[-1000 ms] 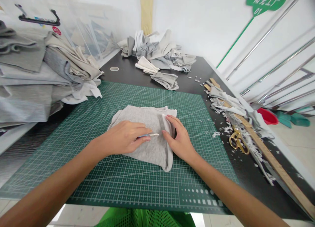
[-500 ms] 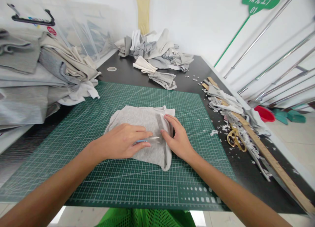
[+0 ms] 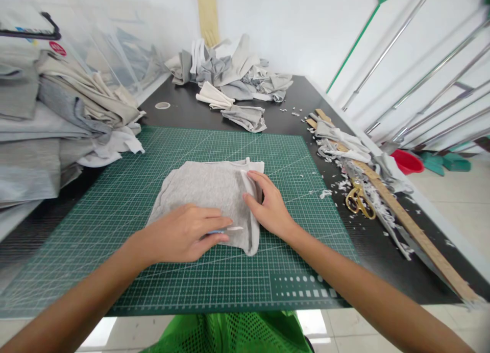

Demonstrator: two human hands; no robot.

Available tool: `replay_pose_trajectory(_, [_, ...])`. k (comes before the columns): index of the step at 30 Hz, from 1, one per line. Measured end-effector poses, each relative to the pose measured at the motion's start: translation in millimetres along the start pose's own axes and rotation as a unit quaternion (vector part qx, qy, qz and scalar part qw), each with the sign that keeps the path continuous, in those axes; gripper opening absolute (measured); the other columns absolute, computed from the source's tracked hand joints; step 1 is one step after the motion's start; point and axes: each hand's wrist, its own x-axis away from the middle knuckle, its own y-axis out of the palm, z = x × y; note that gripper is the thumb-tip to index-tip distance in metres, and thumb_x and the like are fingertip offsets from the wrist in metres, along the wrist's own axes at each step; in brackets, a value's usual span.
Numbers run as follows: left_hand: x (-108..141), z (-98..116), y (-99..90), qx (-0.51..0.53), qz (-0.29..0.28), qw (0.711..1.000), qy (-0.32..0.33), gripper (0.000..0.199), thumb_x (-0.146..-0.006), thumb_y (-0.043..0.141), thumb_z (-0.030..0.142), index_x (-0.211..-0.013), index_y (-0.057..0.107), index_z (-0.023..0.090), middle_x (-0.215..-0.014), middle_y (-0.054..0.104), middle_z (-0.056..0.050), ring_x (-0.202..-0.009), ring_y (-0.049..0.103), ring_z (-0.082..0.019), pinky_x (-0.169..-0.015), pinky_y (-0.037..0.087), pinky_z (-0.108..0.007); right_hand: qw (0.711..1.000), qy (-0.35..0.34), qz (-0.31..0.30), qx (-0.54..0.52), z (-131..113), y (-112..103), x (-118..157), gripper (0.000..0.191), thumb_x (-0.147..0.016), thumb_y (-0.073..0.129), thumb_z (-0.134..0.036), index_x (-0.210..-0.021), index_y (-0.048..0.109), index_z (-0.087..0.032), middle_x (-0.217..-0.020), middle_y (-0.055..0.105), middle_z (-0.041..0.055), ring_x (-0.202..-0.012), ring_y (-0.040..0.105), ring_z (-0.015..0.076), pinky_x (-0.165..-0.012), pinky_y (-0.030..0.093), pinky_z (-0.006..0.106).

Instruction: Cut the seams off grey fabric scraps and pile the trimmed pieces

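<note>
A light grey piece of knit fabric (image 3: 199, 187) lies folded on the green cutting mat (image 3: 184, 286), its right edge turned up in a narrow fold. My left hand (image 3: 187, 230) is closed around small thread snips (image 3: 234, 229); a bit of blue handle and the pale pointed tip show between thumb and fingers, and the rest is hidden in the palm. The tip points right, over the fabric's lower part, close to the fold. With thumb and fingers, my right hand (image 3: 270, 202) grips the folded right edge near its top.
Piled fabric (image 3: 30, 159) leans in at the left beside a clear plastic box (image 3: 111, 41). More scraps (image 3: 237, 72) lie at the back. Gold-handled scissors (image 3: 360, 199), a wooden ruler (image 3: 406, 220) and shredded trimmings line the right side. A tape ring (image 3: 163, 106) sits behind the mat.
The camera view has shifted a little to the right. My left hand with the snips has moved slightly down toward the fabric's lower edge. My right hand keeps its hold on the fold.
</note>
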Motion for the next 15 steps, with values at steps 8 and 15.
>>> replay_pose_trajectory(8, [2.3,3.0,1.6,-0.024,0.015,1.0,0.005,0.028,-0.099,0.048,0.035,-0.124,0.057,0.024,-0.098,0.069,-0.002,-0.077,0.066,-0.017,-0.066,0.049,-0.03,1.0,-0.003,0.0,-0.005,-1.1,0.2,0.1,0.047,-0.081,0.057,-0.017,-0.127,0.052,-0.022,-0.135,0.055,0.0091,-0.127,0.05,0.022,-0.112,0.038,0.045])
replay_pose_trajectory(15, [5.6,3.4,4.3,-0.056,0.028,0.998,0.018,0.027,-0.101,0.044,0.032,-0.121,0.06,0.023,-0.101,0.07,-0.004,-0.081,0.067,-0.018,-0.065,0.049,-0.029,1.0,-0.008,0.004,-0.006,1.3,0.8,-0.5,0.047,-0.08,0.058,-0.017,-0.127,0.052,-0.021,-0.134,0.055,0.0098,-0.127,0.05,0.0232,-0.112,0.038,0.046])
